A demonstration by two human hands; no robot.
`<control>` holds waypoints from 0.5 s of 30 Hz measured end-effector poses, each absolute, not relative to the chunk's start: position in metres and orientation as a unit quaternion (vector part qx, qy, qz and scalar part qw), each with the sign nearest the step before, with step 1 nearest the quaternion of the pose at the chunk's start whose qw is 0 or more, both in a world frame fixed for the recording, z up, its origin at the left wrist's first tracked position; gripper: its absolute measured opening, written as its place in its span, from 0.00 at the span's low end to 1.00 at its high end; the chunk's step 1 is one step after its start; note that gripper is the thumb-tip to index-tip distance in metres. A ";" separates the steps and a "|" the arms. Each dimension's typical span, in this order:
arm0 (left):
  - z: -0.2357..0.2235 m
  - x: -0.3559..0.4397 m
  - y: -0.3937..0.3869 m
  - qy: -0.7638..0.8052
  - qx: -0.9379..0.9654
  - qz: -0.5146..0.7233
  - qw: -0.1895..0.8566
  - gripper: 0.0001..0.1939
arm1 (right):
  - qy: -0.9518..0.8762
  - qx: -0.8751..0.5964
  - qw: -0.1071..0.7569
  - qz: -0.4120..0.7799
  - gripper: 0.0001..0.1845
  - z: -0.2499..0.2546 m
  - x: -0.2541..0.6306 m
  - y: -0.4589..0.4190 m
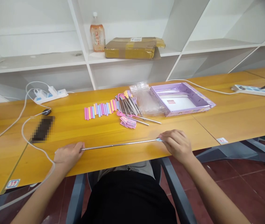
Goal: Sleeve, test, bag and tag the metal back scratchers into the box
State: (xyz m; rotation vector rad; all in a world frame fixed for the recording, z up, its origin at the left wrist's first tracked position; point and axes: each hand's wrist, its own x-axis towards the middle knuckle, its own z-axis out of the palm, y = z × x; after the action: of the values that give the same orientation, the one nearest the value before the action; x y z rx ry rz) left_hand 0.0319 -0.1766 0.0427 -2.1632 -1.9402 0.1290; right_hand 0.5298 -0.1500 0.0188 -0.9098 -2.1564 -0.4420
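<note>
Between my hands a telescopic back scratcher [120, 144] is stretched out over the table's front part, its thin metal rod almost level. My left hand [68, 155] is closed round one end, hiding most of it. At the other end, my right hand [176, 144] pinches the light blue head, of which only a bit shows. Beyond the rod lies a pile of back scratchers [129, 104] with pink, yellow and purple hand-shaped heads. A row of coloured grip sleeves [101, 109] lies to the left of the pile, and small pink cards [128, 122] lie in front of it.
A purple open box [188, 109] with some rods inside stands right of clear plastic bags [146, 98]. Power strips [50, 95] and white cables are at both sides. On the shelf are an orange drink bottle [97, 35] and a taped cardboard box [130, 48].
</note>
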 end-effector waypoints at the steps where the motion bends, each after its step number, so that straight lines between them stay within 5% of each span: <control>1: 0.041 0.025 -0.177 -0.663 -0.737 0.040 0.124 0.19 | -0.840 -0.357 0.371 -0.172 0.10 0.019 0.539 -0.150; 15: 0.027 -0.029 -0.184 -0.613 -0.771 -0.002 0.173 0.18 | -0.810 -0.458 0.357 -0.085 0.02 -0.008 0.623 -0.149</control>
State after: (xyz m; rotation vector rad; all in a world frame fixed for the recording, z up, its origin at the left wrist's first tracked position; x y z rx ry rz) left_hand -0.0293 -0.1838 0.0275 -2.1856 -1.7392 -0.0065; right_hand 0.6230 -0.1495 -0.0079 -1.1819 -2.0908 -0.2186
